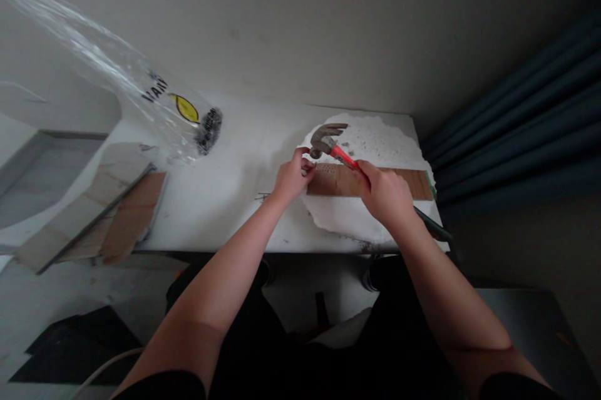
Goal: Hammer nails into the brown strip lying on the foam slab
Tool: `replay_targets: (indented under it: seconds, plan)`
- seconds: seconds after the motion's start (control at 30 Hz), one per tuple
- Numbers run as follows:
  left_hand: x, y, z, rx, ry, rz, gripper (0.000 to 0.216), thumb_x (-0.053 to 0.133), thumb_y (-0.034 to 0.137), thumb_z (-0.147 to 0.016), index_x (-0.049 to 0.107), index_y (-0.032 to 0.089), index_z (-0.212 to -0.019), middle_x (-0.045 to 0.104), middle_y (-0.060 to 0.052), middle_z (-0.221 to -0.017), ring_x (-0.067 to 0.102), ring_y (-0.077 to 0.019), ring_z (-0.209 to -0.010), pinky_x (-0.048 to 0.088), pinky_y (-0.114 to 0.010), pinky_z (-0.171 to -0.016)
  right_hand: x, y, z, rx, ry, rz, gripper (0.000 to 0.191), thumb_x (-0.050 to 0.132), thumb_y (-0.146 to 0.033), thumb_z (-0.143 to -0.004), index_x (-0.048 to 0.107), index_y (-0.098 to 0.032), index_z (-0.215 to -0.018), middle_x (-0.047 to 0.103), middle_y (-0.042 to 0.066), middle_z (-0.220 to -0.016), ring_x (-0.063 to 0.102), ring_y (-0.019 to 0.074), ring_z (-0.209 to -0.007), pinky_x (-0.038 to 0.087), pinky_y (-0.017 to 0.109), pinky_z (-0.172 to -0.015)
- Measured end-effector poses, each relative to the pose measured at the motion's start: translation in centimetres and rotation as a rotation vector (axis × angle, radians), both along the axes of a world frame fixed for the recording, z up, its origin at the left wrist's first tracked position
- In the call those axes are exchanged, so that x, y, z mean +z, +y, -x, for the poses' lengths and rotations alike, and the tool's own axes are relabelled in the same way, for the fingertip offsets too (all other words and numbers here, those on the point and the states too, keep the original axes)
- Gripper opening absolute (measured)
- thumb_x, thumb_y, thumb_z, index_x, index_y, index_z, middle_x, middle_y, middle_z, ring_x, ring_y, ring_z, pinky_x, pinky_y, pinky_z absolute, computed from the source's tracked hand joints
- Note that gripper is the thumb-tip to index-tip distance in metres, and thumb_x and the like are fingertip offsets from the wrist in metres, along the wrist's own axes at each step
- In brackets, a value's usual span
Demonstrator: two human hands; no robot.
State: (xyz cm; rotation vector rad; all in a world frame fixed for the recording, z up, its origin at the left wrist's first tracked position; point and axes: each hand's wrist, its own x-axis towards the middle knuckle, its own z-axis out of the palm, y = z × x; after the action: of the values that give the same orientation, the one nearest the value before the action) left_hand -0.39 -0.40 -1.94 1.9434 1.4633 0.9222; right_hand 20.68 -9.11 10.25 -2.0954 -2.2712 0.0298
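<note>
My right hand [385,195] is wrapped round the red and dark handle of a claw hammer [345,157]. Its metal head is just above the fingertips of my left hand [295,174]. The thumb and fingers of that hand are pinched at the left end of a wooden plank [345,181]; whatever is between them is too small to make out. Rows of small dots mark the plank by these fingertips. Under the plank lies a rough-edged white slab [370,137] with a pitted surface. Several thin nails [263,196] rest on the table left of my left wrist.
The white table [235,200] stands against a wall. A clear plastic bag [173,106] with dark contents at its end lies at the back left. Brown board pieces [134,215] overhang the left front edge. A dark curtain [516,112] hangs at right.
</note>
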Motion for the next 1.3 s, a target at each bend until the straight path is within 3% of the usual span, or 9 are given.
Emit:
replay_targets:
  seconds: [0.57, 0.93, 1.1, 1.3]
  plan:
    - [0.08, -0.05, -0.05, 0.01, 0.006, 0.026, 0.05, 0.067, 0.018, -0.084, 0.044, 0.025, -0.128, 0.077, -0.002, -0.098, 0.073, -0.0174, -0.085, 0.055, -0.029, -0.075, -0.23, -0.05, 0.27, -0.007, -0.023, 0.035, 0.048, 0.031, -0.043, -0.105, 0.06, -0.027, -0.139, 0.076, 0.012, -0.091, 0.069, 0.0279, -0.075, 0.044, 0.034, -0.068]
    - [-0.23, 0.07, 0.05, 0.018, 0.008, -0.023, 0.048, 0.069, 0.018, -0.083, 0.047, 0.025, -0.125, 0.076, 0.0, -0.093, 0.073, -0.0186, -0.091, 0.053, -0.032, -0.085, -0.34, 0.09, -0.08, -0.005, -0.012, 0.05, 0.047, 0.032, -0.042, -0.105, 0.062, -0.026, -0.138, 0.076, 0.012, -0.094, 0.069, 0.0267, -0.076, 0.044, 0.034, -0.069]
    - [-0.42, 0.2, 0.09, 0.029, -0.018, -0.001, 0.047, 0.069, 0.018, -0.082, 0.046, 0.026, -0.123, 0.076, 0.001, -0.091, 0.072, -0.0169, -0.084, 0.053, -0.03, -0.08, -0.32, 0.01, -0.22, -0.004, 0.004, -0.003, 0.049, 0.031, -0.044, -0.105, 0.059, -0.027, -0.142, 0.076, 0.012, -0.094, 0.069, 0.0275, -0.077, 0.044, 0.034, -0.069]
    - [-0.58, 0.25, -0.05, 0.05, -0.057, 0.02, 0.045, 0.07, 0.018, -0.08, 0.049, 0.025, -0.119, 0.075, 0.001, -0.088, 0.071, -0.016, -0.079, 0.053, -0.028, -0.075, -0.48, -0.14, -0.03, 0.014, -0.015, 0.051, 0.048, 0.031, -0.043, -0.105, 0.061, -0.027, -0.14, 0.076, 0.013, -0.093, 0.07, 0.0279, -0.076, 0.044, 0.035, -0.07]
